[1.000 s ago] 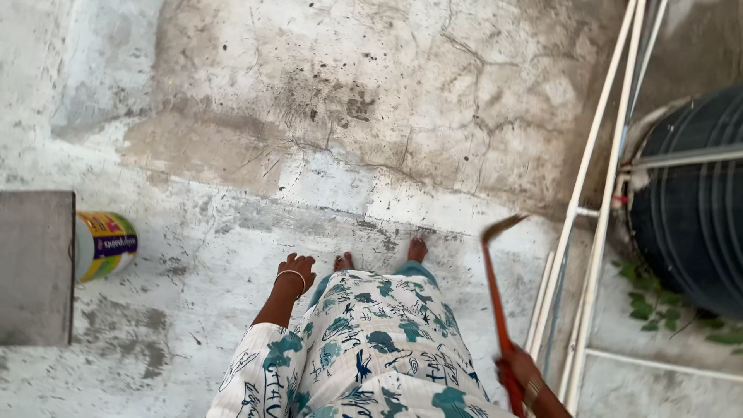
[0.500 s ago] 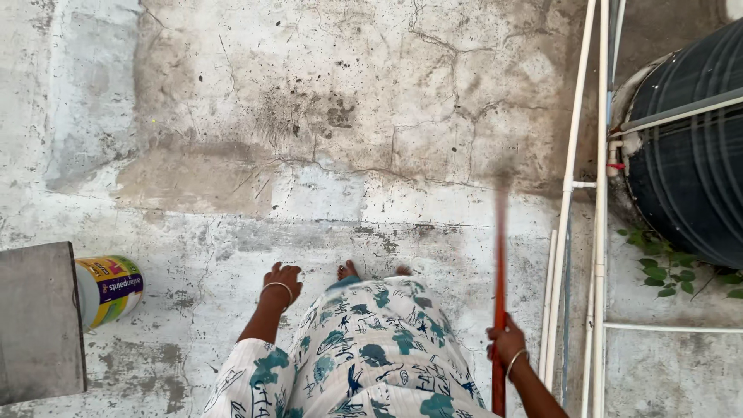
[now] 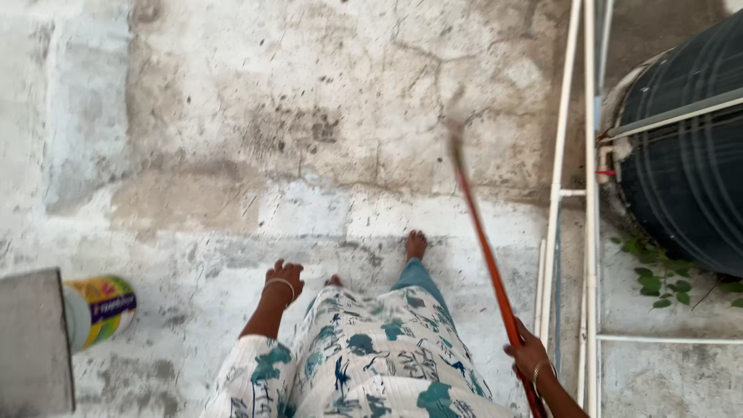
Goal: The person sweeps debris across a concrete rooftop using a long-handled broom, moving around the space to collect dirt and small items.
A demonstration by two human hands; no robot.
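I stand barefoot on a cracked, stained concrete floor (image 3: 325, 116), looking down past my white dress with teal prints. My right hand (image 3: 530, 354) is shut on a long red rod (image 3: 484, 248) whose blurred, greyish far end (image 3: 455, 124) points up and away over the floor. My left hand (image 3: 283, 279), with a bangle at the wrist, hangs beside my dress with the fingers loosely curled and nothing in it. My right foot (image 3: 416, 244) is ahead of the other.
White pipes (image 3: 559, 186) run along the floor at the right. Beyond them sits a large black ribbed tank (image 3: 685, 162) with a small green plant (image 3: 658, 279) at its base. A yellow and purple can (image 3: 99, 310) lies beside a grey slab (image 3: 31, 348) at the lower left.
The rod has swung from leaning right to tilting up and left, its tip now farther ahead. My right foot has stepped forward. The view shifted a little.
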